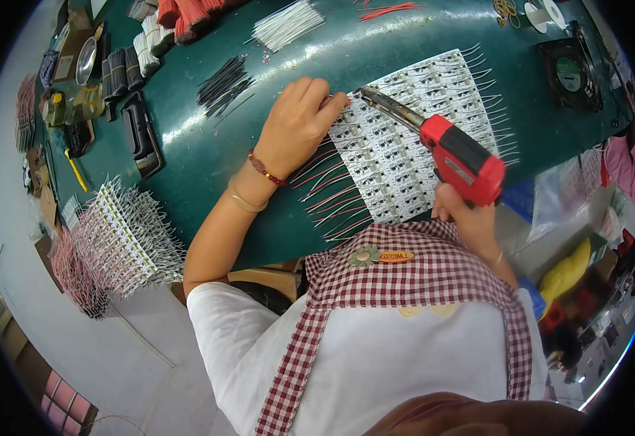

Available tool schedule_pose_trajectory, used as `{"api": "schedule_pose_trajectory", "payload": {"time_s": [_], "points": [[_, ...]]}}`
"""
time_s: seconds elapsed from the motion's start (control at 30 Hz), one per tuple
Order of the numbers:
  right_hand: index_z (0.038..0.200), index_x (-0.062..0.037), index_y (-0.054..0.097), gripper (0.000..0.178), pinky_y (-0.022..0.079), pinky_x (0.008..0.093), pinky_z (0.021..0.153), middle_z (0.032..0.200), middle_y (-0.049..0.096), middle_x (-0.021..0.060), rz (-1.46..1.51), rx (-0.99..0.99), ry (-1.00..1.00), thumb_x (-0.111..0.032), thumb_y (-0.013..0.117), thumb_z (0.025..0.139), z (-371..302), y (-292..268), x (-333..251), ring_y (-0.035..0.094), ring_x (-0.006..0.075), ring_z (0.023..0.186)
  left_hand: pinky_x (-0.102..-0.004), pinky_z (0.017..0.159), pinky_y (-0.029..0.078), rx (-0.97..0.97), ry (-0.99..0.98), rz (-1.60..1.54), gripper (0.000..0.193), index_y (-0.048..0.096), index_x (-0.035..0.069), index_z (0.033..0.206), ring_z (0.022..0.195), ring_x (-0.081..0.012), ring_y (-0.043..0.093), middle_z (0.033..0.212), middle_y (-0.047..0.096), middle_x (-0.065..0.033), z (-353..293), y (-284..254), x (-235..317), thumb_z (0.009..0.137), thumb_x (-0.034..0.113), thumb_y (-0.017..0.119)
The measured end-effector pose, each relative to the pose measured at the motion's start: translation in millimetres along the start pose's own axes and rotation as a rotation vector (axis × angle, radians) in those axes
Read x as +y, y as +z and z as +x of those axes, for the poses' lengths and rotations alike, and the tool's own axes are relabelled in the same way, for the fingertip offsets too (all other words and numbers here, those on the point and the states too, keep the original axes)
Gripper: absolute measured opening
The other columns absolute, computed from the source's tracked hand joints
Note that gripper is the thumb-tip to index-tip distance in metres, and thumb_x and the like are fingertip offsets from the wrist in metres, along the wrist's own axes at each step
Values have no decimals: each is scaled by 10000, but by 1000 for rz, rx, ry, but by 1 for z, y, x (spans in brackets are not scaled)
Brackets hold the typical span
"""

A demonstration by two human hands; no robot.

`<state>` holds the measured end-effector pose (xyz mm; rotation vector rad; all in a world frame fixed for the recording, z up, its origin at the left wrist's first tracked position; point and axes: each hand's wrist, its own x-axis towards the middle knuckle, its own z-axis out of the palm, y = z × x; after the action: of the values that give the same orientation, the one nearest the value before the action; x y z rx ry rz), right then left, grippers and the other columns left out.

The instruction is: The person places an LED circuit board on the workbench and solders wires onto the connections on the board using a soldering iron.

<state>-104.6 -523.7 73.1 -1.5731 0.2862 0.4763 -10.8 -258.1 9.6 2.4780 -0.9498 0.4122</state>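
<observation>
My right hand [470, 221] is wrapped round the handle of a red and black soldering gun [466, 160]. Its metal tip points up and left, at the top left corner of a white panel of small circuit boards [405, 138]. Close to that tip, my left hand [299, 120] is closed in a pinch on what looks like a thin red wire, mostly hidden by the fingers. Red, black and white wires [336, 196] stick out from the panel's left edge, and white wires [488, 87] from its right edge.
Loose black wires [224, 83] and white wires [288, 25] lie on the green table [187, 182]. Wire bundles [187, 16] sit at the back left. A stack of wired panels [125, 240] stands at the left. A black fan-like device [570, 76] and a white spool [544, 14] are far right.
</observation>
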Motion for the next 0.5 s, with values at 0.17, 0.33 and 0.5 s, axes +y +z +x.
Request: {"api": "schedule_pose_trajectory", "payload": {"time_s": [0.17,0.33,0.5], "points": [[1155,56,505,283,425,243,518,641,519,26,-90,-10,39,-59,555,901,-1,-2,8,472,93,517,-321,630,416,15,1,7,299,643,48,949,715,-223,498,757,472,-66,0,0,0,658,-16,610],[912,-33,612,127,422,213,498,682,595,-6,70,47,-16,-96,695,841,-6,-10,14,540,57,554,-318,645,401,64,49,42,298,654,59,967,714,-210,495,761,486,-49,0,-7,10,674,20,612],[918,-31,614,123,422,215,500,675,590,-11,84,31,20,-91,691,842,-12,-13,20,534,56,552,-321,653,399,23,28,-27,298,660,65,983,709,-205,490,758,486,-43,-5,-2,15,691,28,613]]}}
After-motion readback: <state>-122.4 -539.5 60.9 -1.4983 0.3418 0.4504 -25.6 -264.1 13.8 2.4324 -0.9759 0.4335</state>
